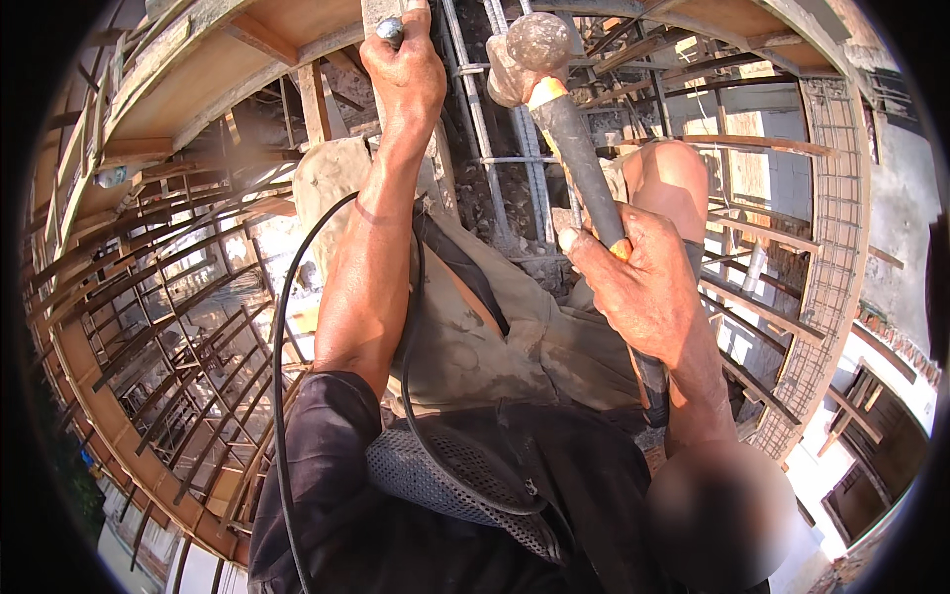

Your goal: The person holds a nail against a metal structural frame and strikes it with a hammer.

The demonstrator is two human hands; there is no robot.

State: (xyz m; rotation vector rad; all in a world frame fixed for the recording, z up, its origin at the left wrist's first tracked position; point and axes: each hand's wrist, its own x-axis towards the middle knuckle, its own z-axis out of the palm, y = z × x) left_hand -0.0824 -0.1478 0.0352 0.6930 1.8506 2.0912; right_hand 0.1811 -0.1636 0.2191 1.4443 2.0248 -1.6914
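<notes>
My right hand (643,272) is wrapped round the dark grip of a hammer (584,148). The hammer slants up and to the left, and its heavy, worn, rounded head hangs over the steel bars. Up at the top edge, my left hand (406,79) is closed in a fist around a metal rod with a blunt round end (391,32); the rest of that rod is hidden or out of view. Between my hands run several lengthwise reinforcing bars (480,129), tied with thin cross-pieces. A wooden board (381,15) lies beside my left fist.
My bent legs in dusty trousers (485,337) straddle the bars. A black cable (282,396) loops past my left arm. Timber formwork (89,396) and steel bars spread below on the left. On the right runs a formwork channel with a reinforcing cage (831,238), and wooden struts cross an opening.
</notes>
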